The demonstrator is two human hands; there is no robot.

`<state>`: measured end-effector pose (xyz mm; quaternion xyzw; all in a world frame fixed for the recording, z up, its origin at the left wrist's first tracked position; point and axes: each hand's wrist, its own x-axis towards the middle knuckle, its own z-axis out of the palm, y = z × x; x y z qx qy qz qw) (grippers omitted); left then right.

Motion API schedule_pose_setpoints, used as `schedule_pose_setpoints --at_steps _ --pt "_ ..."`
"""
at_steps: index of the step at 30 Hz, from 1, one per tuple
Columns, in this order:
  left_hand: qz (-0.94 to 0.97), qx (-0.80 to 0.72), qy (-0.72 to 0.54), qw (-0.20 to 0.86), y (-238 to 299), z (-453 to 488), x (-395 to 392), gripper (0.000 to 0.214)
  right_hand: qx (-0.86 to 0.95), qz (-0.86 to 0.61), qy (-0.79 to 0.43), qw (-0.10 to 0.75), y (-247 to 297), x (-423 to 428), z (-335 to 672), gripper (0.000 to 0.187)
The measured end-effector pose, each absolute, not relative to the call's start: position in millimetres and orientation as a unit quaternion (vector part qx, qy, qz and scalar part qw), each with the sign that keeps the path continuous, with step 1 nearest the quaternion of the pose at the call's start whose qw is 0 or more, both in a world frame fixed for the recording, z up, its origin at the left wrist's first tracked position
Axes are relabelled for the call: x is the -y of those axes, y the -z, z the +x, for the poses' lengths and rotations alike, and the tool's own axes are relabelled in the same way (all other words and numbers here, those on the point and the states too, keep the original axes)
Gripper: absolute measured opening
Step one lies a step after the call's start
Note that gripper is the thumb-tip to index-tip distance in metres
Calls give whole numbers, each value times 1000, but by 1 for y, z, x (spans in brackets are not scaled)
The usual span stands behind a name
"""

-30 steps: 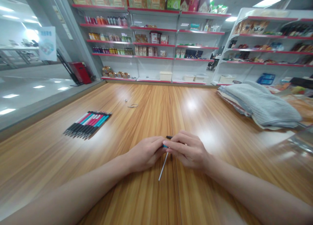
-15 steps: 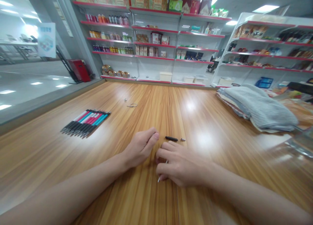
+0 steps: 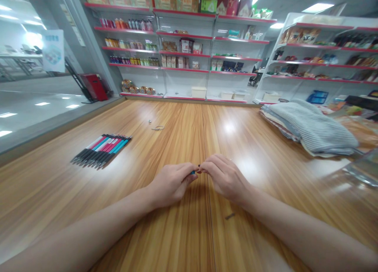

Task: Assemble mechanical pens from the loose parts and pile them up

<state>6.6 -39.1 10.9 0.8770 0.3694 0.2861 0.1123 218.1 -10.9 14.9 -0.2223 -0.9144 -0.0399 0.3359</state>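
Observation:
Both hands meet at the middle of the wooden table. My left hand is closed, its fingertips pinching a small blue pen part. My right hand is closed too, its fingertips pinched on a dark pen piece right against the blue one. Most of what the fingers hold is hidden. A row of several pens with black, pink, white and teal barrels lies to the left, well away from both hands.
A small metal bit and a thin wire loop lie farther back. Folded grey striped cloth sits at the right on a pile of other items. A dark speck lies by my right wrist. Store shelves stand behind the table.
Half a second ago my right hand lay flat over a white refill and a black pen piece lay on the table; now both hands are raised together, pinching pen parts, and the refill is out of sight.

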Motion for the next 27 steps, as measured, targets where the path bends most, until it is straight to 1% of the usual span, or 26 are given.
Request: schedule_pose_setpoints --at_steps 3,6,12,22,25,27 --pt "884 -365 -275 98 -11 7 39 20 920 -206 51 330 -16 13 216 19" --pt "884 -375 -264 87 -10 7 38 24 927 -181 68 322 -17 15 214 19" --pt "876 -393 -254 117 -8 7 36 24 921 -182 60 339 -17 15 217 19" --pt "884 -386 -233 123 -6 6 36 22 914 -201 73 344 -15 16 216 17" --pt "886 -378 -239 125 -7 6 36 21 920 -180 67 342 -23 18 213 18" --pt "873 -383 -261 150 -7 5 36 22 917 -176 70 351 -37 27 213 19"
